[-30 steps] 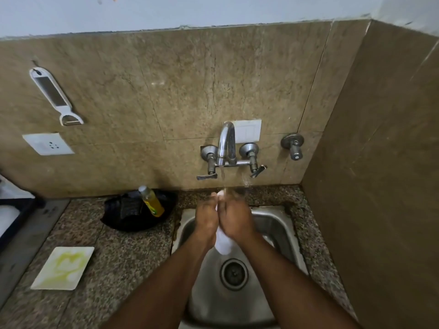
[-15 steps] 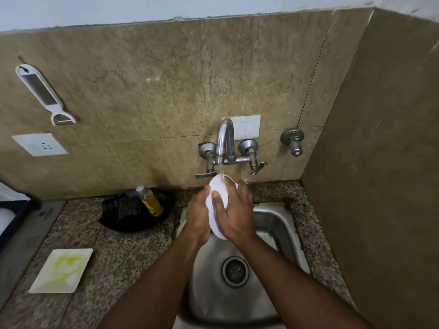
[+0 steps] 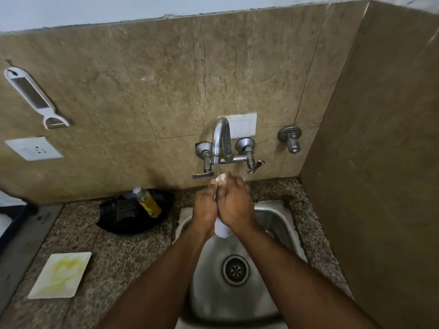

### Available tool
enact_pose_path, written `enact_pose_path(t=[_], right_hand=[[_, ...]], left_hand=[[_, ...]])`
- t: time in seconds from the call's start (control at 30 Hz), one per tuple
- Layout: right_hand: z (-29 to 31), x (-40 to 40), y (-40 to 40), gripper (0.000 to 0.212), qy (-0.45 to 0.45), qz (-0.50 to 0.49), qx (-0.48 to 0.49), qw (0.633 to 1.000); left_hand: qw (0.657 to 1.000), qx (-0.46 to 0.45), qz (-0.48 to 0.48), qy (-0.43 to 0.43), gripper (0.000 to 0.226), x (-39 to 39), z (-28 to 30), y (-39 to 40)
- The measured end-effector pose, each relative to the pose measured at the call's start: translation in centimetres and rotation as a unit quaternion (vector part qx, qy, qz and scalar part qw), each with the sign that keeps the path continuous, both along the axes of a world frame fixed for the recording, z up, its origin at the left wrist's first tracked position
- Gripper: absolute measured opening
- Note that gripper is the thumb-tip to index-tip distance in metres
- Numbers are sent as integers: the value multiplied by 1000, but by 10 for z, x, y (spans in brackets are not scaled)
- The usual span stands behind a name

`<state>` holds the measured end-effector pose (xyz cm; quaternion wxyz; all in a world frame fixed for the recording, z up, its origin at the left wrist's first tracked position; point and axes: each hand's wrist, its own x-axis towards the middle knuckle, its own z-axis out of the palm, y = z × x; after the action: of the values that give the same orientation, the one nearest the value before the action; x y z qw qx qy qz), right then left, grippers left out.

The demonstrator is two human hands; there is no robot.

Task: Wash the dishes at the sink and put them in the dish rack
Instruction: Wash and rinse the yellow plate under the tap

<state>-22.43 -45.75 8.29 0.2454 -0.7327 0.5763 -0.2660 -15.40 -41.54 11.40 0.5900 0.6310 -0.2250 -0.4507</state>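
Note:
A white dish point(image 3: 221, 229) stands on edge between my two palms, above the steel sink point(image 3: 280, 222) and just under the tap spout point(image 3: 222, 138). Only its top edge and lower edge show; my hands hide the middle. My left hand point(image 3: 205, 207) presses on its left face and my right hand point(image 3: 234, 204) wraps over its right face, fingers reaching past the top edge. A thin stream of water falls from the spout onto them. A square white plate point(image 3: 60, 274) smeared with yellow lies flat on the granite counter at the left.
A black pan point(image 3: 133, 214) with a yellow soap bottle point(image 3: 147, 201) leaning in it sits left of the sink. A stove edge point(image 3: 14, 229) shows at far left. A peeler point(image 3: 33, 96) and a socket point(image 3: 33, 148) are on the wall. A side wall closes off the right.
The white dish, which showed its broad face between my hands half a second ago, is now turned edge-on and mostly hidden by my palms. My hands have closed together around it.

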Motion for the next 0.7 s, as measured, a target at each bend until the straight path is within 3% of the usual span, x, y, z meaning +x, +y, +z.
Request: enact_pose_path(t=[0.1,0.2,0.33,0.43,0.5,0.6,0.63,0.7], right_hand=[[3,-2,0,72,-20,-35,-7,999],[0,-10,13,65,17,41,-103,994],[-8,-20,29,59,87,152,-204,963],[-11,-21,34,58,117,209,-231,943],[-11,-13,25,56,101,189,-200,956],[4,7,-4,54,9,40,-37,998],[11,11,-13,54,3,13,2,1000],[15,13,-16,58,55,10,-21,998]], left_hand=[[999,-11,-10,45,34,0,-5,5],[991,-16,-35,128,33,5,-1,7],[973,23,-80,216,58,31,-1,-4],[982,88,-38,163,54,47,-9,-19],[990,72,-16,121,43,39,-4,-18],[999,39,0,15,39,16,-1,-8],[999,28,5,30,38,13,-6,-4],[996,3,2,91,35,17,-17,3]])
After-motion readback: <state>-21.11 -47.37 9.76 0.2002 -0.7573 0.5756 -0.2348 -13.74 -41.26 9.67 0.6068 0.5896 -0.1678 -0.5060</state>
